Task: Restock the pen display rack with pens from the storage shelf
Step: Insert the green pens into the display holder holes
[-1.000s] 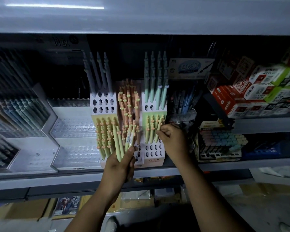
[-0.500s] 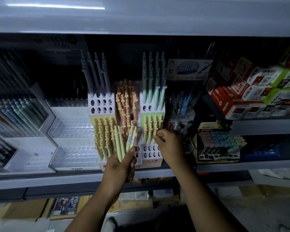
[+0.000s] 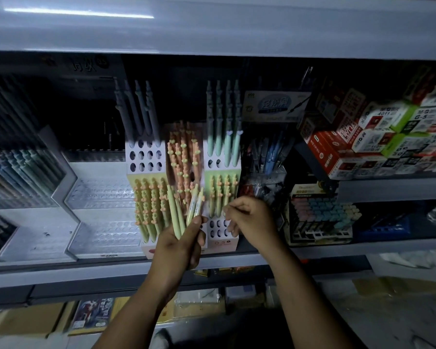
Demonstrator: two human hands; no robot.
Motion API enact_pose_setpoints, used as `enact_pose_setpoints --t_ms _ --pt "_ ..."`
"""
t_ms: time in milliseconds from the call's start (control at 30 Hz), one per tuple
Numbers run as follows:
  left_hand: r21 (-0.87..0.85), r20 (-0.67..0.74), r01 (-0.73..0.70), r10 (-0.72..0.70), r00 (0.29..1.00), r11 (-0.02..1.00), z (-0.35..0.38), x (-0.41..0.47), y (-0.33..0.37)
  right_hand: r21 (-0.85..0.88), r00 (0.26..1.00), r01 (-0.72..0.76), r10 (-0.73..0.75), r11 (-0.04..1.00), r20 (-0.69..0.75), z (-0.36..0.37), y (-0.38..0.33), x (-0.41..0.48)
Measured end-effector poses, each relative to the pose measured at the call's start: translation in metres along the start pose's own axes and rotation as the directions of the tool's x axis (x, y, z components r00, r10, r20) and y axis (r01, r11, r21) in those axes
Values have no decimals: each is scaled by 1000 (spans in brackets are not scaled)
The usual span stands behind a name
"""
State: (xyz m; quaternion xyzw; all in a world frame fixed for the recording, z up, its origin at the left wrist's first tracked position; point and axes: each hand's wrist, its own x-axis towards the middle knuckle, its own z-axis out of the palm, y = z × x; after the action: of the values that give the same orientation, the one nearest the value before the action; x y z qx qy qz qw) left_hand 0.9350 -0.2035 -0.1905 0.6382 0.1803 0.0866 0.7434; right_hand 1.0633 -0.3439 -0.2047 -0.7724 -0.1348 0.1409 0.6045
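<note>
Nearest, the left hand (image 3: 184, 244) grips a fan of green pens (image 3: 184, 210) before the pen rack (image 3: 184, 177) on the grey shelf (image 3: 86, 270), the right hand (image 3: 249, 219) curls beside it, fingertips pinched on something too small to tell, while boxes (image 3: 378, 137) blur far right.

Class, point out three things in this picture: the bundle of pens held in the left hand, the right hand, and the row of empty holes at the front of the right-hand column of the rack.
bundle of pens (image 3: 186, 210): head view, mid barrels.
right hand (image 3: 252, 220): head view, back of hand.
empty holes (image 3: 218, 227): head view, white face between holes.
</note>
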Motion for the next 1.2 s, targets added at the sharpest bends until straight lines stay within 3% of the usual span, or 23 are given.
enact_pose_setpoints --t_ms 67,233,500,667,767,900,1000,1200 --pt "-13 6 -5 5 1000 1000 3 1 -2 125 997 20 -29 992 73 2 -10 -8" --pt "-16 -23 -60 59 998 998 8 -2 -7 186 986 66 -92 980 137 7 -24 -21" --pt "-22 17 -26 27 1000 999 8 -7 -4 143 979 29 -57 989 194 12 -20 -23" --pt "-3 30 12 -12 999 1000 2 -10 -5 105 971 99 -119 990 205 13 -24 -28" --pt "-17 23 36 -36 999 999 2 -11 -5 178 983 107 -131 978 127 12 -23 -27" --pt "-79 -17 88 -89 996 993 0 -11 -9 248 983 173 -151 953 -104 3 -22 -19" --pt "-121 -11 112 -115 993 986 -2 -12 -12 140 964 210 -181 968 -194 -6 -13 -8" --pt "-160 -6 85 -87 996 983 -3 -14 -6 -91 951 198 -214 976 -223 -12 1 1"
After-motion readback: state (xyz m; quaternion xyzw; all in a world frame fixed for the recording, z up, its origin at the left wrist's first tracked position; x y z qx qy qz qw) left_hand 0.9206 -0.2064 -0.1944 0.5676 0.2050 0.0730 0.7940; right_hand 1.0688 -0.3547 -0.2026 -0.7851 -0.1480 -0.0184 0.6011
